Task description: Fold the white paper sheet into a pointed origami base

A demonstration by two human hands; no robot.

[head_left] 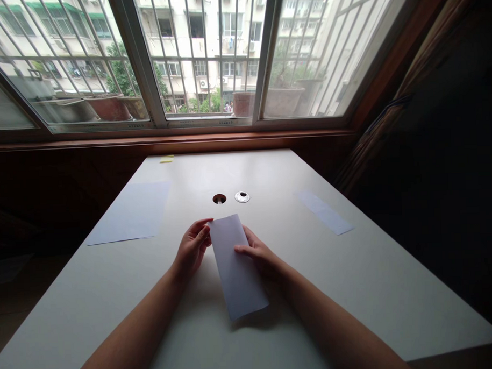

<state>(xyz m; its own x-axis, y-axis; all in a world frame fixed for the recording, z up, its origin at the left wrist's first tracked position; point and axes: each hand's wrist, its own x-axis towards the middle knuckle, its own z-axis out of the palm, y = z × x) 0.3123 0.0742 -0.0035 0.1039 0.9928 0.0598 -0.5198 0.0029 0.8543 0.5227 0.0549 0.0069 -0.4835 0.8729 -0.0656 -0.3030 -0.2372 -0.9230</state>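
Note:
A folded sheet of white paper (235,276) is held tilted over the middle of the white table (195,337). My left hand (192,245) pinches its upper left corner between thumb and fingers. On the right edge, my right hand (258,254) grips the paper, thumb on top and the other fingers hidden behind it. The paper's lower end hangs free and casts a shadow on the table.
White paper sheets (129,213) lie at the table's left edge. A narrow paper strip (325,211) is on the right. Ahead are a round cable hole (219,199), its metal cover (242,197) and yellow strips (166,159). A barred window (209,56) stands behind.

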